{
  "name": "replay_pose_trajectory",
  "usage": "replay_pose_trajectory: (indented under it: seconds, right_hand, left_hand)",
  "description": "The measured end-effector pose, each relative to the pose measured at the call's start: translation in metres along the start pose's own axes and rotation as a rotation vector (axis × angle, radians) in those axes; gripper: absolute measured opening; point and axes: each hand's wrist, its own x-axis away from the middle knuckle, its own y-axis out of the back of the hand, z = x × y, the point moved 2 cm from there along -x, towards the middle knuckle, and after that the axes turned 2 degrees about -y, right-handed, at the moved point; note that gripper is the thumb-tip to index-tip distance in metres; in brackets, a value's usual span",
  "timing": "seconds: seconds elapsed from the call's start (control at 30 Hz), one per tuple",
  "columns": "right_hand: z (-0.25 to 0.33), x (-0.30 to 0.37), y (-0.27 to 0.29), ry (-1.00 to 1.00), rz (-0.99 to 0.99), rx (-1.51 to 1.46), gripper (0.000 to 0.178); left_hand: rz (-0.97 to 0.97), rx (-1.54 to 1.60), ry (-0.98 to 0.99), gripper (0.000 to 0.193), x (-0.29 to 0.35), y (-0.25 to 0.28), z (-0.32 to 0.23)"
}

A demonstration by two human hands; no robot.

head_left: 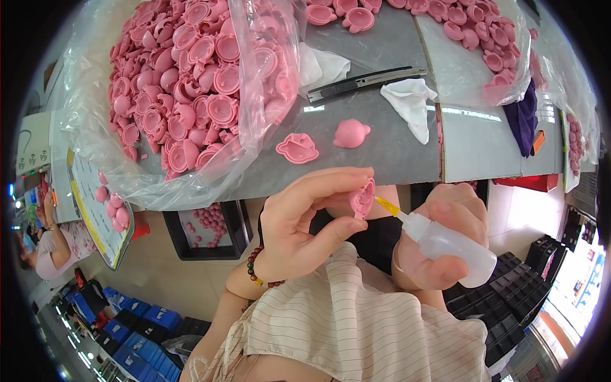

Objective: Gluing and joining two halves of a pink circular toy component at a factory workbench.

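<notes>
The person's left hand [299, 223] sits just below the middle of the view, thumb and fingers pinched on a small pink plastic part [363, 198], holding it on edge with its hollow side turned toward the right. The right hand [439, 239], at about four o'clock from centre, is wrapped around a small translucent squeeze bottle [449, 245]; its yellow nozzle [386, 206] points toward ten o'clock and its tip meets the rim of the held part. A bead bracelet [256, 266] circles the left wrist, and a striped cream sleeve [344, 318] fills the six o'clock area.

On the grey table [382, 159] above the hands, at twelve o'clock from the pinched part, lie two more pink pieces: a flat one [296, 148] with its open side up and a domed one [351, 134] just to its right, close together but apart. Further up lie a black utility knife [366, 83] and a crumpled white cloth [410, 105] beside it. At ten to eleven o'clock a large clear plastic bag [254, 95] spills a heap of the same pink parts [184, 83]. Another pile of pink parts [471, 28] lies at one o'clock, with a dark blue cloth [522, 118] at its lower edge. Under the table at eight o'clock, a black tray [203, 229] holds a few pink balls.
</notes>
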Motion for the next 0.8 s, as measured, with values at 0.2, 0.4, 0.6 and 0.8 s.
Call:
replay_pose_trajectory:
  seconds: [0.2, 0.4, 0.6, 0.8]
  right_hand:
    - [-0.008, -0.005, 0.013, 0.04, 0.119, -0.202, 0.055]
    - [-0.043, -0.032, 0.061, -0.266, -0.318, 0.211, 0.041]
    - [-0.067, -0.043, 0.088, -0.503, -0.095, 0.492, 0.043]
    - [-0.037, -0.05, 0.077, 0.107, -0.407, 0.669, 0.028]
  left_hand:
    - [-0.074, -0.035, -0.052, 0.033, -0.002, 0.0, -0.001]
    - [-0.003, 0.377, -0.029, 0.035, -0.007, 0.007, 0.003]
    - [0.089, 0.957, 0.113, 0.038, -0.005, 0.008, 0.014]
    - [0.254, 1.233, 0.177, 0.038, -0.006, 0.004, 0.019]
